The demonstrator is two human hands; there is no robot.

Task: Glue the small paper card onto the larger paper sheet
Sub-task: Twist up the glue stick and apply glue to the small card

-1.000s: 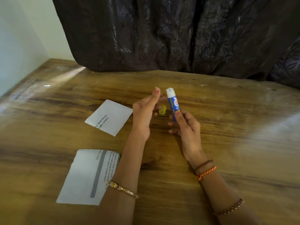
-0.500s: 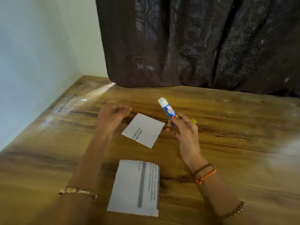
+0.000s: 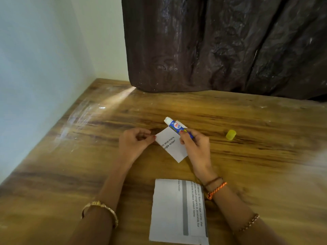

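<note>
The small white paper card (image 3: 172, 145) with black print lies on the wooden table (image 3: 70, 174), mid-table. My left hand (image 3: 134, 144) pinches its left corner with thumb and fingertips. My right hand (image 3: 194, 147) rests on the card's right side and grips a blue uncapped glue stick (image 3: 174, 126), its white tip pointing up and left over the card's far edge. The larger paper sheet (image 3: 169, 211), white with a grey stripe and printed lines, lies flat near the table's front edge, between my forearms.
The yellow glue cap (image 3: 231, 134) lies on the table to the right of my right hand. A dark crinkled curtain (image 3: 221, 45) hangs along the table's back. A pale wall (image 3: 35, 68) borders the table's left side.
My left hand moved right and took hold of the card's left corner. My right hand with the glue stick came down over the card. The view shifted left.
</note>
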